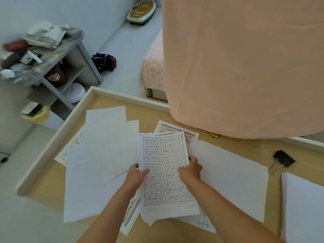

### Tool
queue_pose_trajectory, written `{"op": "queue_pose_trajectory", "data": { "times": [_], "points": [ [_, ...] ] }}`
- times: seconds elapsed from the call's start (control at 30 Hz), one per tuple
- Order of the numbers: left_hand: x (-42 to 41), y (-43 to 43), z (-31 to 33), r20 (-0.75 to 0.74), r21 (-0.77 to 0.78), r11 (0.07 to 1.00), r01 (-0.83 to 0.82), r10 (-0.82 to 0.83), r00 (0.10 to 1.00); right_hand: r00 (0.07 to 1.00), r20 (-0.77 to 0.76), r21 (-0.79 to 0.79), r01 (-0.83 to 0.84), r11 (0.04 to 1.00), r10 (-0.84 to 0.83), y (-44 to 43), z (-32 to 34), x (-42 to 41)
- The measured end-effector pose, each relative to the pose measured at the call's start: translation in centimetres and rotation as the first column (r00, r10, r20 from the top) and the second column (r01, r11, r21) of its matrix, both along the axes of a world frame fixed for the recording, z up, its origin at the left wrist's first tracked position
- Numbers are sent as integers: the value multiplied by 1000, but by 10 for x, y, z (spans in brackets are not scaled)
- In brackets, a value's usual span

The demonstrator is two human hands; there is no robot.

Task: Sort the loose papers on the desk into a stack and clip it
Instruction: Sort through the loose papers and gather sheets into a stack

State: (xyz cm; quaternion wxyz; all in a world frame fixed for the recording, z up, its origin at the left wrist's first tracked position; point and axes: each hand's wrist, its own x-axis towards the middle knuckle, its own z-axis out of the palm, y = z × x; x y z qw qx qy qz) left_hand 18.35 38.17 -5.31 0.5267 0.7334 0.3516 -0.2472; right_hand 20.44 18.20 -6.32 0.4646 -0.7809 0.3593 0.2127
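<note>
Head view: you look down on the counter (228,146), with the bundle (164,174) in the middle, held between your two hands.
Left hand (138,173): it pinches the bundle's left long edge, thumb on the top sheet, fingers hidden underneath.
Right hand (190,168): it pinches the right long edge the same way, thumb over the top.
Bundle: the top sheet carries a printed grid. The edges below it fan out unevenly at the near end, so it is not squared.
Loose papers (105,146): several lie overlapped to the left, and printed ones peek out from under the bundle.
Blank sheet (228,174): large, lying just to the right of the bundle.
Clip (284,160): black, on bare counter well to the right, untouched.
Step in hand: gathering, by my reading, with clipping some way off.
Do it well: ease your pinch, stand the bundle on a short edge and tap it on bare counter until the edges line up. Then add the remaining sheets one at a time, all the same way up.
Watch for: thin sheets likely slip and crease, so lift the bundle rather than dragging it across the loose ones.
</note>
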Motion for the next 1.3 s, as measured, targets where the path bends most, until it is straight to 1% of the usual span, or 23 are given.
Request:
{"op": "queue_pose_trajectory", "data": {
  "times": [0.07, 0.17, 0.2, 0.23, 0.3, 0.37, 0.4, 0.47, 0.53, 0.6, 0.63, 0.7, 0.73, 0.77, 0.83, 0.87, 0.93, 0.97, 1.0, 1.07, 1.2, 1.23, 1.3],
  "points": [
    [-1, 3, -1, 35, -55, 994, 97, -95, 995, 1000, -24, 74, 4, 997, -2, -1, 0, 0],
    [0, 6, -1, 94, -93, 983, 156, -148, 985, 988, -69, 77, -130, 989, 135, -7, -1, -3],
    [0, 7, -1, 98, -93, 984, 149, -140, 985, 979, -68, 43, -192, 981, 194, -9, 2, -5],
    [1, 7, -1, 102, -87, 986, 141, -132, 986, 961, -62, -34, -273, 961, 271, -13, 6, -6],
    [2, 9, 0, 90, -28, 987, 157, -154, 984, 907, -50, -231, -418, 879, 418, -30, 12, -4],
    [1, 11, 0, 73, 86, 971, 222, -228, 971, 856, -61, -384, -495, 780, 513, -57, 15, 3],
    [0, 12, 2, 67, 168, 945, 281, -296, 953, 836, -69, -439, -515, 736, 544, -74, 16, 8],
    [-2, 13, 2, 69, 269, 885, 379, -410, 909, 810, -122, -511, -546, 663, 573, -108, 16, 18],
    [-3, 11, 5, 90, 243, 881, 406, -437, 895, 796, -220, -506, -588, 631, 564, -137, 17, 25],
    [-2, 7, 14, 126, 168, 914, 369, -391, 912, 776, -314, -456, -628, 630, 547, -158, 17, 28],
    [-2, 4, 18, 148, 122, 937, 328, -344, 927, 750, -361, -461, -660, 593, 554, -167, 18, 29],
    [-3, 2, 20, 166, 18, 978, 207, -207, 964, 690, -436, -514, -718, 469, 578, -177, 19, 28],
    [-4, 0, 21, 162, -34, 991, 133, -126, 979, 678, -450, -538, -725, 430, 582, -180, 19, 27],
    [-6, -2, 19, 141, -69, 996, 61, -51, 989, 680, -448, -548, -722, 423, 581, -182, 19, 26],
    [-10, -11, 15, 80, -60, 998, -3, 8, 997, 699, -430, -533, -708, 464, 572, -185, 18, 22],
    [-13, -18, 13, 49, -26, 1000, 0, 1, 999, 715, -420, -504, -696, 512, 559, -187, 16, 19],
    [-20, -32, 7, -15, 8, 1000, 10, -9, 1000, 773, -379, -433, -635, 640, 510, -188, 12, 11],
    [-23, -38, 3, -49, -1, 1000, 13, -13, 999, 803, -351, -405, -594, 695, 482, -189, 11, 6],
    [-26, -45, 0, -80, -18, 1000, 16, -17, 997, 823, -324, -388, -565, 728, 466, -189, 10, 2],
    [-32, -59, -4, -117, -46, 999, 22, -28, 993, 839, -301, -383, -541, 749, 452, -192, 9, -6],
    [-41, -90, 2, -99, -70, 995, 77, -84, 992, 830, -299, -364, -556, 747, 471, -202, 11, -18],
    [-44, -96, 3, -100, -84, 994, 76, -85, 991, 835, -282, -330, -547, 769, 473, -204, 11, -21],
    [-46, -108, 2, -103, -73, 993, 88, -95, 990, 900, -193, -242, -430, 870, 391, -209, 8, -27]
  ]
}}
